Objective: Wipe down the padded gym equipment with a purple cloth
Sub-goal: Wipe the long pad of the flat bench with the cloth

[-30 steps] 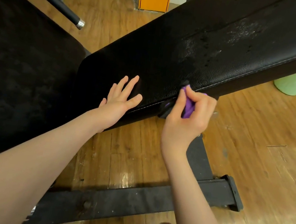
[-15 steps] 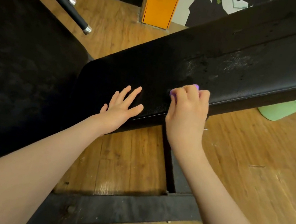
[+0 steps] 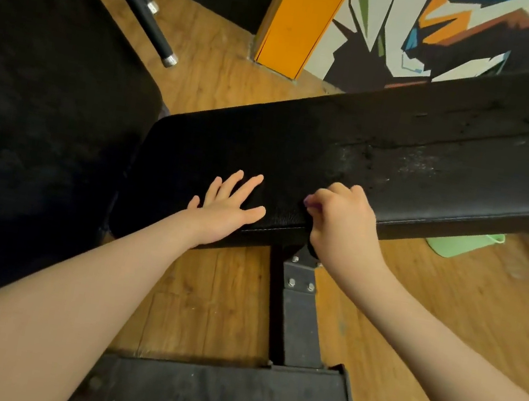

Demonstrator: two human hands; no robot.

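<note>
A long black padded bench point(image 3: 401, 159) runs from the middle of the view to the upper right, with pale dusty marks on its top. My left hand point(image 3: 229, 207) rests flat on the near end of the pad, fingers spread. My right hand point(image 3: 342, 223) is curled at the pad's front edge and grips the purple cloth point(image 3: 308, 201). Only a small purple sliver shows by my fingers; the rest is hidden in my fist.
A second black padded seat point(image 3: 37, 116) fills the left side, with a black metal bar point(image 3: 152, 23) above it. The bench's black steel leg and foot point(image 3: 226, 392) stand on the wooden floor. A green bin point(image 3: 464, 244) sits under the bench, an orange post point(image 3: 302, 15) behind.
My right hand with the cloth has risen from below the pad's edge onto its front edge and top. My view has tilted up and back. The left hand stays flat on the pad.
</note>
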